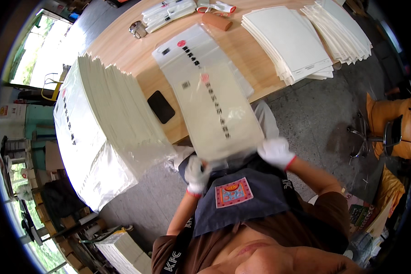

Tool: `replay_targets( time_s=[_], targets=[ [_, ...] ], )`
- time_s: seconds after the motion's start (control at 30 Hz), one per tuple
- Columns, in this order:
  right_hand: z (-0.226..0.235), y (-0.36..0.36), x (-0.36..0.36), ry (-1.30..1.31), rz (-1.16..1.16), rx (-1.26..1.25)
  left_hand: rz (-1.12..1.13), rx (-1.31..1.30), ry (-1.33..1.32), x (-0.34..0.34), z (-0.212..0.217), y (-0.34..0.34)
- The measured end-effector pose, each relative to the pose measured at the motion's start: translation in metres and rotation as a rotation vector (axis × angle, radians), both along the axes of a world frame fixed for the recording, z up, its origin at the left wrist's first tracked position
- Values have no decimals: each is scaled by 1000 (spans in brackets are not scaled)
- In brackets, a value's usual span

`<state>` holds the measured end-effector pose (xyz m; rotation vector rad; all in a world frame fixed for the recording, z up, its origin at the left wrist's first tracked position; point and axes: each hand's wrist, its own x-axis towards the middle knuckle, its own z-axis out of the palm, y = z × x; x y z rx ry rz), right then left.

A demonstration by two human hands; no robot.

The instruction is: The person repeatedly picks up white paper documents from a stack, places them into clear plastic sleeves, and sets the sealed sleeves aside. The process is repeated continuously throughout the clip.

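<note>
A clear plastic bag (219,114) with a stack of cream paper sheets inside lies over the table's near edge, its lower end reaching out toward my apron. It has a red emblem and a column of black print. My left hand (197,175), in a white knit glove, is closed at the bag's lower left corner, where loose film shows. At the lower right corner is my right hand (275,152), gloved too and smeared by motion, so its fingers cannot be made out. Beneath the filled bag lie flat printed plastic bags (187,45).
On the wooden table (118,45), a tall row of filled bags (118,105) stands left, beside a black phone (161,107). Paper stacks (285,41) lie right. At the back are a tape roll (137,29), bundled plastic bags (169,13), a brown block (217,21) and gloves (217,7).
</note>
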<state>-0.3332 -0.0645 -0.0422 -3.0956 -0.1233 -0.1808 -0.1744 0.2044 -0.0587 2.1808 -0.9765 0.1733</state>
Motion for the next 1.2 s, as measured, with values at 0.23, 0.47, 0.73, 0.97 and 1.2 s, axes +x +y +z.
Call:
replay_targets(
  time_s=[0.23, 0.47, 0.73, 0.97, 1.2],
  targets=[
    [-32, -1, -14, 295, -53, 67, -107, 73, 183, 2, -49, 36],
    [-89, -41, 64, 126, -767, 1479, 275, -12, 1020, 46, -61, 7],
    [-91, 60, 143, 103, -497, 2373, -225, 2, -65, 57, 175, -31],
    [144, 95, 257, 23, 171, 1772, 775, -718, -223, 73, 254, 101],
    [187, 145, 311, 64, 217, 1162, 862, -619, -209, 144, 203, 204]
  ],
)
